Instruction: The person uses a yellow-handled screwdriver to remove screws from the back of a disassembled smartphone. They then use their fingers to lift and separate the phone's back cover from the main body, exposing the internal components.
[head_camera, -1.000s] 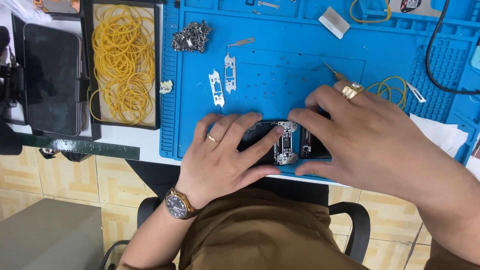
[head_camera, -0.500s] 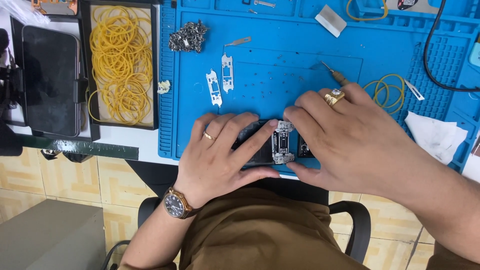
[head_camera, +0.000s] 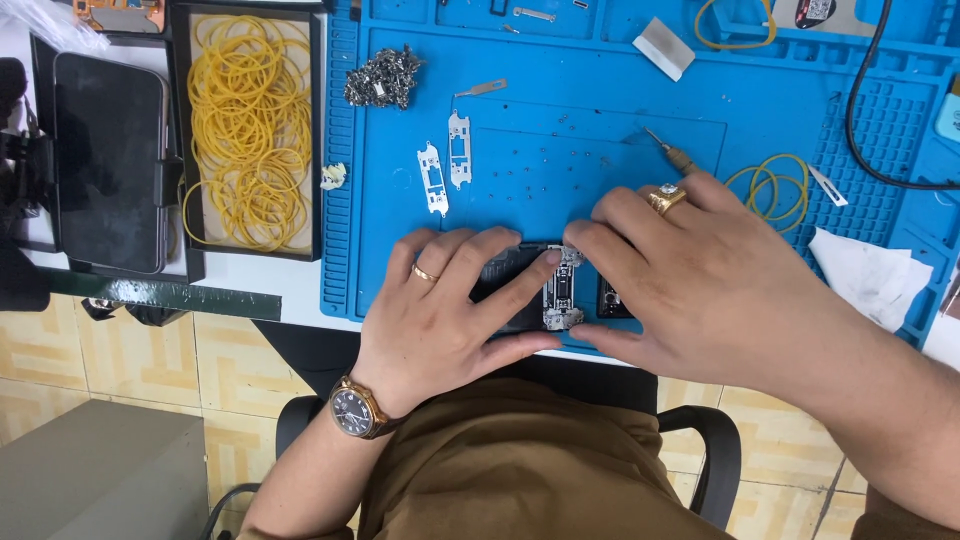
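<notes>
Black opened phone (head_camera: 520, 290) pinned flat at near edge of blue mat (head_camera: 600, 170), presumably for steadiness. Left hand (head_camera: 440, 310) pressed on it, fingers spread; right hand (head_camera: 700, 290) closed over other end. Metal bracket (head_camera: 560, 295) exposed between. Phone mostly hidden; fingertip grip unclear.

Blue mat (head_camera: 600, 90) (yellow bands (head_camera: 250, 130))

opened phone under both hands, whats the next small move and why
Probably press the silver metal bracket down into the opened phone. The left hand lies over the phone's dark left part with its index fingertip by the bracket, and the right hand covers the right end, so the phone looks steadied, though whether the bracket is seated cannot be told.
</notes>
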